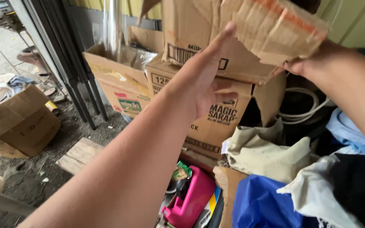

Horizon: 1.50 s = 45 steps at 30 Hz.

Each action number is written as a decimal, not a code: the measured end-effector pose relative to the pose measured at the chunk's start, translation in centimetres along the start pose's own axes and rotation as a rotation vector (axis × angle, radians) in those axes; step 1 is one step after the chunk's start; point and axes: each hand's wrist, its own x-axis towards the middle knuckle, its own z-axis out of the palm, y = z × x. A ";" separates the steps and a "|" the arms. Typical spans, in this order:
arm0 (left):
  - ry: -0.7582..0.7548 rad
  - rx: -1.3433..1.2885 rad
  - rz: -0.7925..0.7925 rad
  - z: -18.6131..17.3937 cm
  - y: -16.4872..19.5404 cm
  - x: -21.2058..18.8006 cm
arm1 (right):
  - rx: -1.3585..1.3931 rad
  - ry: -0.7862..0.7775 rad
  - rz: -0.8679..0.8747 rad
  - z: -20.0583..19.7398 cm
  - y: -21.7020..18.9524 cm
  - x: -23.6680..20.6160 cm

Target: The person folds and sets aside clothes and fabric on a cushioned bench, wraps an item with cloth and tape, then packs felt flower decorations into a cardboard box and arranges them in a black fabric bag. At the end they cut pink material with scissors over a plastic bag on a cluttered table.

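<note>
Left hand, nearest the lens, presses spread fingers flat against the raised torn cardboard box; right hand clamps its ragged far edge, above stacked cartons and heaped cloths.

The single head camera looked forward and down, close over both outstretched arms, toward stacked cardboard boxes.

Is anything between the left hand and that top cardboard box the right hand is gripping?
Nothing visible. The left hand is open and raised just in front of the top cardboard box, with no object between them. The right hand grips the box's torn flap from the other side.
</note>
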 end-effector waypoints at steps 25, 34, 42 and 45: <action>0.106 -0.455 0.554 -31.6 5.4 -22.9 | 0.052 -0.395 -0.071 32.0 16.3 -9.3; 0.365 -0.344 0.445 -41.1 3.3 -34.8 | 0.054 -0.541 0.239 47.0 28.4 -11.0; 0.498 -0.439 0.159 -46.1 1.7 -33.7 | 0.086 -0.267 0.464 49.4 33.2 -11.0; 0.501 -0.387 -0.006 -48.7 0.7 -31.7 | 0.014 -0.249 0.454 48.4 35.2 -9.3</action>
